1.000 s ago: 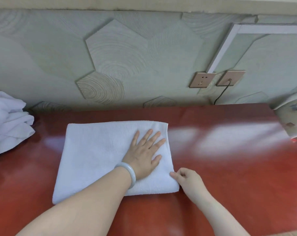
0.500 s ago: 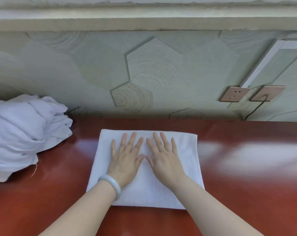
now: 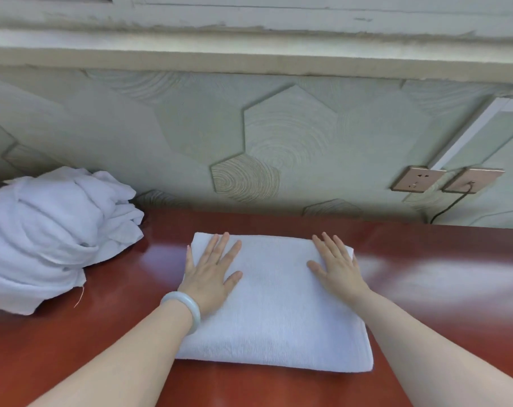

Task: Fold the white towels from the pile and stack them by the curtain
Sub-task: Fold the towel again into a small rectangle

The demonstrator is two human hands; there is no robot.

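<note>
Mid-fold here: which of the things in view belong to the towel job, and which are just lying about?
Job in hand:
- folded white terry towel, flat under the left hand and right hand
- crumpled pile of white towels to its left

Just lying about:
- pale green bangle on the left wrist
- empty gold-coloured wall socket
- second gold-coloured wall socket, black cable plugged in

At mid left the pile of towels [image 3: 49, 236] runs off the frame's left edge, and how many it holds cannot be told. The 2 forearms [image 3: 117, 356] leave the bottom edge. The left hand [image 3: 212, 271] and right hand [image 3: 337, 267] cover parts of the folded towel [image 3: 275, 304]. At right, a dark cable [image 3: 449, 205] drops behind the table [image 3: 440, 304].
</note>
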